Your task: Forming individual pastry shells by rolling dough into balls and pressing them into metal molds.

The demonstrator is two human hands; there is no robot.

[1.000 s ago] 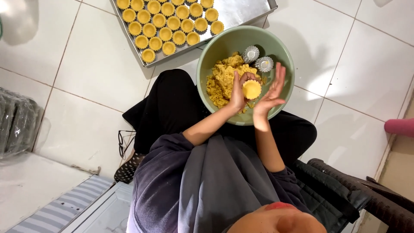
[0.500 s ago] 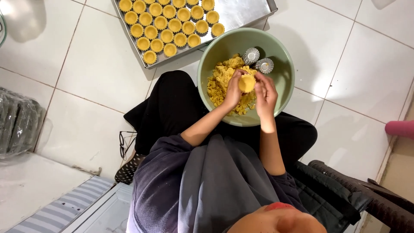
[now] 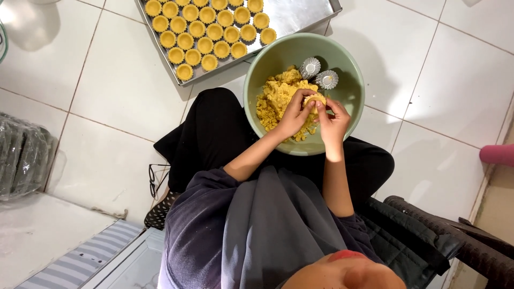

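Observation:
A pale green bowl rests on my lap, holding crumbly yellow dough and two small fluted metal tart moulds. Over the bowl, my left hand and my right hand both grip one small piece of dough, fingers pinched around it from either side. A metal baking tray lies on the floor beyond the bowl, with several dough-lined tart shells in rows.
White floor tiles surround me. A stack of clear plastic containers sits at the left edge. A pair of glasses lies by my knee. A dark padded item is at the lower right, a pink object at the right edge.
My right hand was open beside the dough piece a second ago; it has closed in onto it, and both hands now pinch it together.

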